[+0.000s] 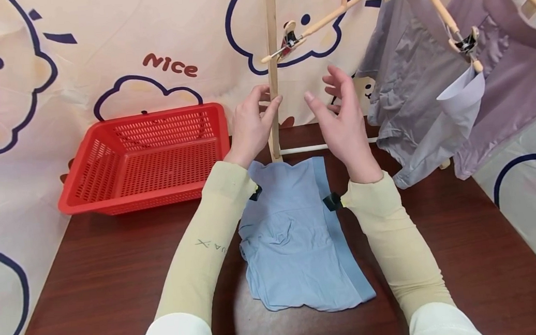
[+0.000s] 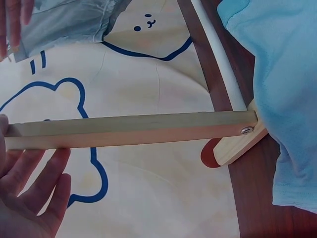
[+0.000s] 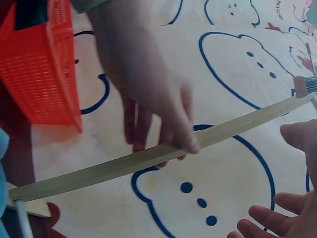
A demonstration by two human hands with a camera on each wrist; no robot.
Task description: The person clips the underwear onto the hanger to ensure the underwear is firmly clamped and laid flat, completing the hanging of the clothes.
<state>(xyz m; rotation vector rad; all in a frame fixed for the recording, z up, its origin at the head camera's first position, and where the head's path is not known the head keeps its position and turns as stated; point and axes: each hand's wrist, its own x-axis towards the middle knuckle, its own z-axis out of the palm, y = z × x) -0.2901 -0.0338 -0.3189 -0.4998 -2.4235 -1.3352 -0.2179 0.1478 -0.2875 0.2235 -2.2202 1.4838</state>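
Note:
My left hand holds the upright wooden post of a rack between thumb and fingers. In the right wrist view its thumb lies across the near face of the post, with the fingers behind. Just right of the post, my right hand is raised with nothing in it, its fingers spread and loosely bent. Above both hands hangs a bare wooden hanger with a metal clip. Light blue shorts lie flat on the table below, their wide waistband to the right.
A red perforated basket stands at the back left of the dark wooden table. Grey shorts and mauve shorts hang from clip hangers at the right. A white bar runs low behind my hands, before the patterned cloth wall.

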